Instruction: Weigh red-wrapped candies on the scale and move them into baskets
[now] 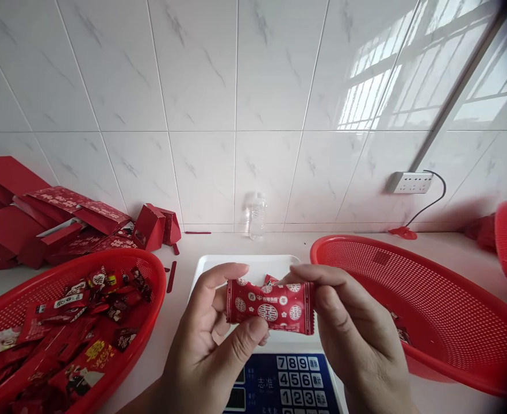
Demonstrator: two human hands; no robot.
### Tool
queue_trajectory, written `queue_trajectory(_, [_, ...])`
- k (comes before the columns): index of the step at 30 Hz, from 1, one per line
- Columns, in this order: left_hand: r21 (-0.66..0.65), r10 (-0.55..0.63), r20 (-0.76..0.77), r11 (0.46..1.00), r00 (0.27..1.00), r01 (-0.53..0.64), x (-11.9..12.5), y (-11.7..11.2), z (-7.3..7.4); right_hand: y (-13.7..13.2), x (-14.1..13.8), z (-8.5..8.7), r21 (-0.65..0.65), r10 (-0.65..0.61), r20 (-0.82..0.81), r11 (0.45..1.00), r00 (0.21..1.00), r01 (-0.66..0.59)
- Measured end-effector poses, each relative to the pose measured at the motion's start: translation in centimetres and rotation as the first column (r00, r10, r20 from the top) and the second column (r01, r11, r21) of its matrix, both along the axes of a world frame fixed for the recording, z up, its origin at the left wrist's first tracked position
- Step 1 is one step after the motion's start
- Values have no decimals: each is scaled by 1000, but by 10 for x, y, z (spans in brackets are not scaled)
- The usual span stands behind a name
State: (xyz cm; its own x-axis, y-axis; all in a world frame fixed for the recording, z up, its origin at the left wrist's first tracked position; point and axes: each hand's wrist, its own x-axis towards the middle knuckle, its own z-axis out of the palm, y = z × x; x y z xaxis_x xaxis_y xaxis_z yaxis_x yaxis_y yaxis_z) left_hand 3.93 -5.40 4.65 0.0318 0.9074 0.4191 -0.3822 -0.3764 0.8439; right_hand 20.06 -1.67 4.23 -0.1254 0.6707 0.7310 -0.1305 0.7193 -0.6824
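A red wrapped candy [271, 306] with white round patterns is held up lengthwise in front of me. My left hand [212, 333] pinches it at the left end, thumb on its front face and index finger near its top corner. At the other end my right hand [357, 333] grips the wrapper's edge between thumb and fingers. Both hands are above a digital scale with a white weighing tray [206, 265] and a blue keypad panel [266, 397]. Another small red packet [271, 280] shows on the tray, partly hidden behind the held candy.
On the left, a red basket [156, 276] holds many packets; folded red boxes [64, 213] are piled behind it. A second red basket [460, 293] with a few packets stands right. A clear bottle [257, 215] and a power socket [411, 183] are at the tiled wall.
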Motion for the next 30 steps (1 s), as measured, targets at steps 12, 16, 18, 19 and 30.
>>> queue_trajectory(12, [12, 166, -13, 986, 986, -166, 8, -5, -2, -2, -2, 12, -131, 90, 168, 989, 982, -69])
queue_trajectory(16, [-17, 73, -18, 997, 997, -73, 8, -7, -2, -2, -2, 10, -118, 45, 168, 993, 985, -25])
queue_trajectory(18, [-39, 27, -29, 999, 999, -28, 7, -7, -3, -3, -2, 10, -117, 50, 168, 993, 984, -31])
queue_trajectory(19, [-50, 17, -37, 999, 999, -18, 6, -7, -3, -3, -2, 10, -118, 55, 167, 992, 984, -35])
queue_trajectory(30, [-50, -35, 22, 998, 999, 36, 4, -6, -2, 0, -3, 9, -168, 157, 199, 978, 967, -124])
